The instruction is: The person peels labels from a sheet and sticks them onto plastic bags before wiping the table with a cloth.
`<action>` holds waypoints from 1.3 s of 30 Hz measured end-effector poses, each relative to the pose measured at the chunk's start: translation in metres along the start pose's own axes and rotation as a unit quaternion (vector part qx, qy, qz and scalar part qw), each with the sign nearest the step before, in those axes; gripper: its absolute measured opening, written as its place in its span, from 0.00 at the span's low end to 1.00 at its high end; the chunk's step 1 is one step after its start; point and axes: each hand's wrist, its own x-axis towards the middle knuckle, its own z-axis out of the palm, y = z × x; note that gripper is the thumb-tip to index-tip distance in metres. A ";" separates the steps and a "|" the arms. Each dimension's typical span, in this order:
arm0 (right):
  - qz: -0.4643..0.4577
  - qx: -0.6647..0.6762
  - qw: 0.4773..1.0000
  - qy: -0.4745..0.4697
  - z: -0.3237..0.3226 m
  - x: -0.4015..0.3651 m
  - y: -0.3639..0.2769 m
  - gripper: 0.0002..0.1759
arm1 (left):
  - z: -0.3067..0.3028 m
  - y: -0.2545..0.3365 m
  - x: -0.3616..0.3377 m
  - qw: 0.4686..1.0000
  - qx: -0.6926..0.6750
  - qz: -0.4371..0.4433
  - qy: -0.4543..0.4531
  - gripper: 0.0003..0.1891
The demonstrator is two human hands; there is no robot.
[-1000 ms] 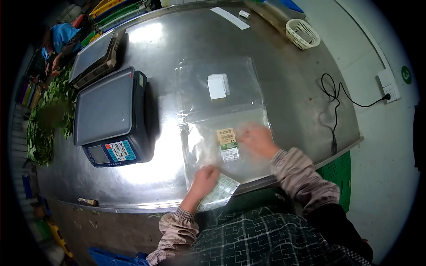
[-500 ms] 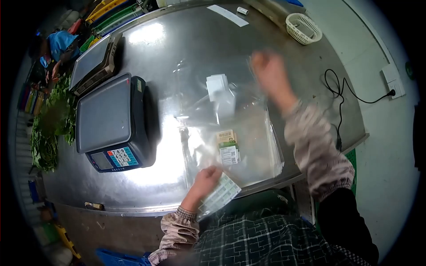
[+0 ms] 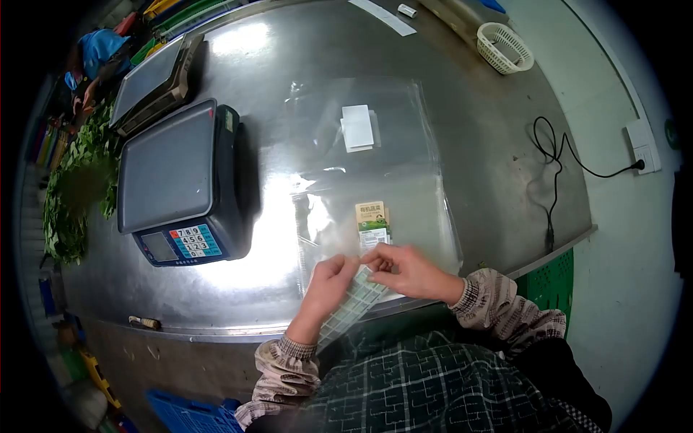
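Observation:
My left hand [image 3: 326, 290] grips a sheet of small pale-green labels [image 3: 352, 307] by its upper edge, and the sheet slants down toward my apron. At the sheet's top corner my right hand [image 3: 413, 273] pinches with thumb and forefinger, its fingertips close to those of the left. Just beyond both hands, clear plastic bags [image 3: 419, 206] lie flat and overlapping on the steel table [image 3: 289, 50]. A printed card [image 3: 371, 213] in tan, green and white shows on the nearer bags, its lower end close to my fingers. Farther up sit several white cards [image 3: 357, 128].
A digital scale [image 3: 170, 169] stands to the left, a second scale [image 3: 151, 83] behind it. Leafy greens [image 3: 79, 187] lie at the far left. A white basket [image 3: 505, 49] and a black cord [image 3: 554, 162] are on the right. A small brush [image 3: 144, 322] rests at the front edge.
My right hand has come down from above the far bags to the label sheet's corner. The left hand keeps the sheet, slightly higher. The far bag now lies flatter.

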 end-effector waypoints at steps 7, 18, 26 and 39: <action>-0.163 -0.171 0.970 0.061 0.008 -0.012 -0.001 0.13 | 0.001 0.005 -0.016 0.999 -0.027 -0.015 -0.010 0.16; -0.007 -0.064 0.964 0.259 -0.008 0.023 0.039 0.09 | -0.010 -0.026 -0.002 0.993 0.092 0.070 0.016 0.14; -0.003 -0.428 0.888 0.168 -0.035 0.037 0.072 0.24 | -0.006 -0.060 0.015 0.980 0.183 0.073 0.004 0.14; -0.171 -0.359 0.762 0.510 -0.159 0.161 -0.071 0.07 | -0.005 -0.019 0.016 0.994 0.091 -0.057 -0.003 0.16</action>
